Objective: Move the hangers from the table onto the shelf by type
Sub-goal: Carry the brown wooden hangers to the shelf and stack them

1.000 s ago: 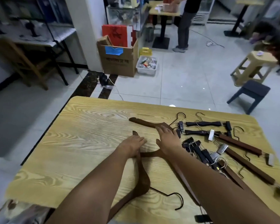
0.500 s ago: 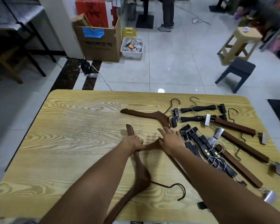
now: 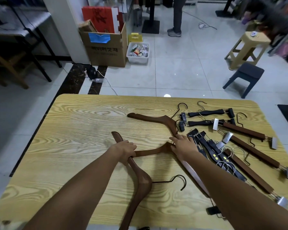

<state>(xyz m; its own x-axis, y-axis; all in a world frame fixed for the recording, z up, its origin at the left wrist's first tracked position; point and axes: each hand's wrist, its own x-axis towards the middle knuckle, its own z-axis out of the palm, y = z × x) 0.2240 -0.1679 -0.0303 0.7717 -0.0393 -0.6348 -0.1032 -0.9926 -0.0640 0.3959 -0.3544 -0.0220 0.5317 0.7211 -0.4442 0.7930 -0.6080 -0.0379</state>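
Head view: our left hand (image 3: 125, 151) grips a hanger (image 3: 142, 181), right hand (image 3: 184, 145) grip unclear; hangers (image 3: 249, 146) all on tabletop (image 3: 73, 130), none shelved yet

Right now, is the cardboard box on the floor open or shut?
Open. The cardboard box has no flaps folded across its top, and a red board sticks up out of it.
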